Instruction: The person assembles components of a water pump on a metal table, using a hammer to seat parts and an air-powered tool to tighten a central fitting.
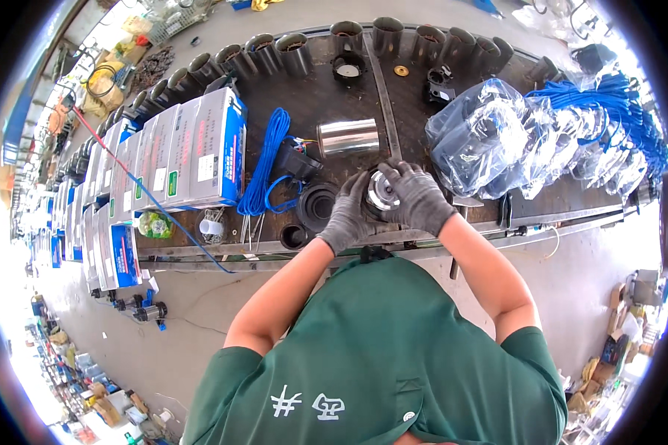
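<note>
My left hand (347, 216) and my right hand (418, 199), both in grey work gloves, are closed around a round silver metal part (381, 193) with a dark rim at the table's front edge. The left fingers wrap its left side. My right fingers lie over its top and right side, hiding part of it. Just beyond, a shiny metal cylinder (349, 139) lies on its side. Left of my left hand sit a black ring-shaped part (318, 205) and a smaller black ring (295, 236). A coil of blue cable (265, 167) lies farther left, beside a black housing (299, 162).
Stacked grey-and-blue boxes (200, 156) cover the table's left side. Plastic-wrapped parts (482, 137) with blue cables (608, 111) fill the right. Dark metal cylinders (295, 53) line the far edge. A raised metal strip (382, 89) crosses the dark tabletop (312, 100).
</note>
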Available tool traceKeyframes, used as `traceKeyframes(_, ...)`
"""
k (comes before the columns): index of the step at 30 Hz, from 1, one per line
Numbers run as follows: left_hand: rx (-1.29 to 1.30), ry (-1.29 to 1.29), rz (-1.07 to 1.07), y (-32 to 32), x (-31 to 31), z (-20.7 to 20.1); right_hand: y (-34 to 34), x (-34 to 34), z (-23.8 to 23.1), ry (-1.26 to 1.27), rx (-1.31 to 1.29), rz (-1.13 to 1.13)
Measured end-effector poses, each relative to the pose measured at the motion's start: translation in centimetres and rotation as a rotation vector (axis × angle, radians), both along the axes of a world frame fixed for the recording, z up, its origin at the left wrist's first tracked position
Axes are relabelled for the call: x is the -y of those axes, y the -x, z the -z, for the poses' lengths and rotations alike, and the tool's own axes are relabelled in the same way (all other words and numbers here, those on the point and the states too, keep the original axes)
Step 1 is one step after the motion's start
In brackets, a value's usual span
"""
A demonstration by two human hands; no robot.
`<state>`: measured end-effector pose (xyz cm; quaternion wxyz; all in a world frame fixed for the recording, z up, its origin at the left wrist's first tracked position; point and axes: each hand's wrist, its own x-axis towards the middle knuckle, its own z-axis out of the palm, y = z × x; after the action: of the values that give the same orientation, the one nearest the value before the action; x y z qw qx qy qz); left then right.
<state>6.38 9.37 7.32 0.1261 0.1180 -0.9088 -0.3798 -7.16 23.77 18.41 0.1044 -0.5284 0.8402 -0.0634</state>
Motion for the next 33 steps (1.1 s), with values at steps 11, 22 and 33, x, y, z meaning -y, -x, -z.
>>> traceKeyframes(11, -0.051, -1.383, 0.041, 2.9, -1.3, 5.4, 1.3, 2.2, -1.0, -0.1, 0.014, -0.17)
traceKeyframes(22, -0.122, -1.893, 0.08, 2.4, -1.6, -2.2, 1.7, 2.5, -0.3, 0.059, 0.084, -0.261)
traceKeyframes(33, -0.188, -0.514, -0.138, 0.9, -2.9, 0.1, 1.6, 1.7, 0.3, 0.005, 0.026, -0.239)
